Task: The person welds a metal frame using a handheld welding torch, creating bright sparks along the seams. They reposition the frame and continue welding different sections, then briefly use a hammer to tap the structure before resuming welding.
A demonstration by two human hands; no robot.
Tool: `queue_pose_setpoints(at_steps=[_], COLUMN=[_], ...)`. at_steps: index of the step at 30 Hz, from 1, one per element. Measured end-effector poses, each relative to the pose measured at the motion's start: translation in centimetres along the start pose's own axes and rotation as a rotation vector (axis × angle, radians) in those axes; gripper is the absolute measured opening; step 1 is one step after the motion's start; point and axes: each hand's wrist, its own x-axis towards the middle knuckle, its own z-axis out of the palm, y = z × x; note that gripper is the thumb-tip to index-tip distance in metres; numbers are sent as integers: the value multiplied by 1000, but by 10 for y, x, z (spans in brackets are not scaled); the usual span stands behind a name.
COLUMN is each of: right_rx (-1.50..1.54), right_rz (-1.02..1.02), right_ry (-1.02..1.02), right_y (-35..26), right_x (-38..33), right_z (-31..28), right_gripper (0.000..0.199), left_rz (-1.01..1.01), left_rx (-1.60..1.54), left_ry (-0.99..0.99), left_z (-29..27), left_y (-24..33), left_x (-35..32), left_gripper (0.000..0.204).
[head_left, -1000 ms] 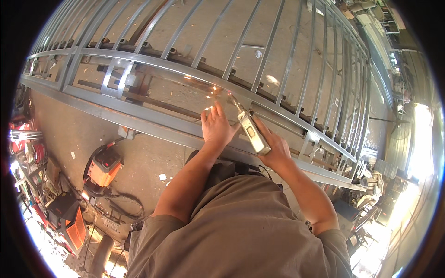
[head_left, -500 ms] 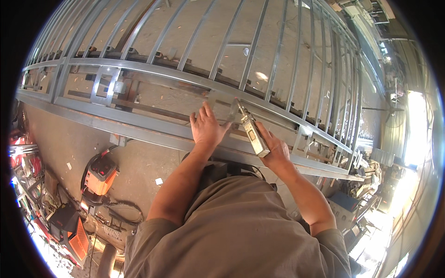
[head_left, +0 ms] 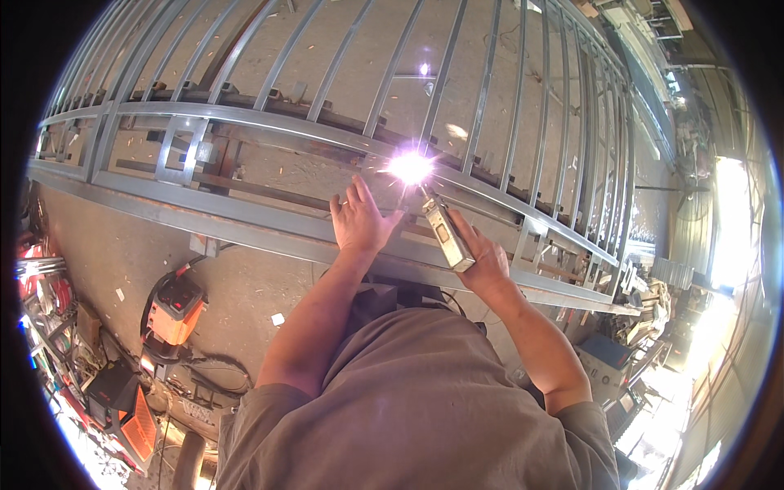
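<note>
My right hand (head_left: 485, 260) is wrapped round a boxy metal welding torch (head_left: 446, 235), its nozzle pointing up and left. A white-violet arc (head_left: 410, 168) flares with sparks at the nozzle, against the inner rail (head_left: 327, 143) of a steel frame. Left of the torch, my left hand (head_left: 359, 227) has its fingers and thumb spread round a small metal plate (head_left: 401, 198) between the two rails. Glare hides most of that plate and the joint. The outer rail (head_left: 269, 237) runs beneath both hands, close to my body.
Many upright bars (head_left: 392, 69) fill the frame's far side. A bracket plate (head_left: 181, 151) sits between the rails to the left. An orange-and-black machine (head_left: 175, 309) with cables stands on the floor at left; a blue-topped grey unit (head_left: 606, 359) stands at right.
A bright arc with sparks has lit at the torch nozzle. The torch and both hands have shifted slightly left; my hands keep the same hold.
</note>
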Motion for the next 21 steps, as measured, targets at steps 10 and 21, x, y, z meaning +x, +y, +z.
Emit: queue_pose_setpoints(at_steps=[10, 21], right_rx=[-25, 201], right_rz=[8, -56], right_ry=[-20, -14], right_y=[8, 17], right_x=[-1, -12], right_z=[-1, -22], right_gripper=[98, 81], left_rz=[16, -13], left_rx=[6, 25], left_ry=[35, 14], left_z=[-1, -1], left_y=[0, 1], left_x=[-1, 0], left_gripper=[119, 120])
